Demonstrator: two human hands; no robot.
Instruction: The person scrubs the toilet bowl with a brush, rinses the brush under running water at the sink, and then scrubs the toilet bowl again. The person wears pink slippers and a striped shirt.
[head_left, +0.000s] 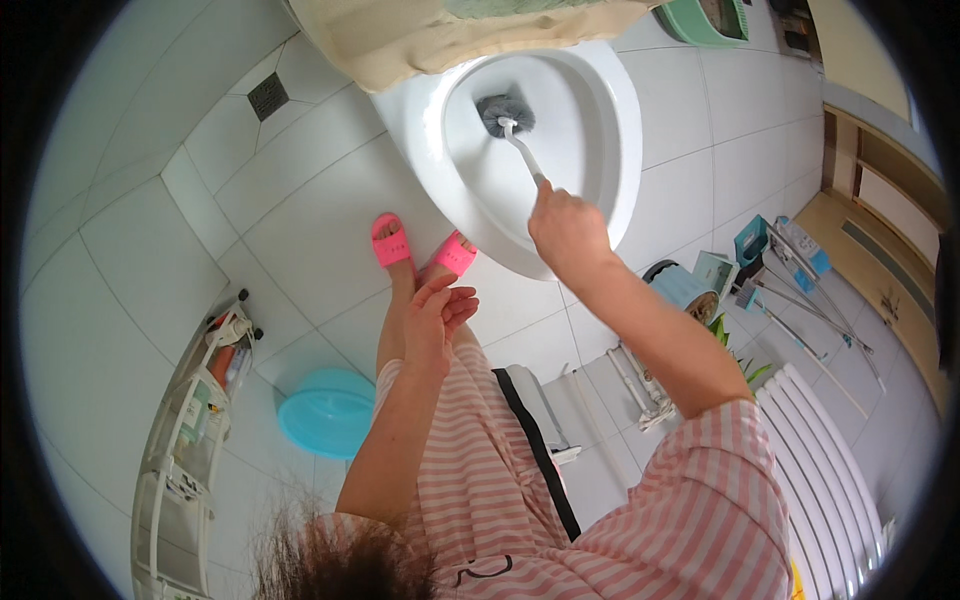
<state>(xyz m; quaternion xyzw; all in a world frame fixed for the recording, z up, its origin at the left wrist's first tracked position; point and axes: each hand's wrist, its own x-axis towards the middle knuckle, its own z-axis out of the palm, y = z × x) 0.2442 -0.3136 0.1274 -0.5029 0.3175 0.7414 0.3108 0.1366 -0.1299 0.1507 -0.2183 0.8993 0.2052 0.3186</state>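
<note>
My right hand is closed around the white handle of a toilet brush. The brush's round grey bristle head sits down in the bowl, over the dark drain opening. Around it is the white rim of the toilet, with my right hand above its front edge. My left hand hangs in front of my body with nothing in it, its fingers loosely bent and apart. Below that hand are my feet in pink slippers, on the tiles beside the toilet.
A beige cloth covers the toilet's back. A blue basin and a shelf rack stand to the left. Right are a bin, brooms and mops, and a white radiator. A floor drain lies upper left.
</note>
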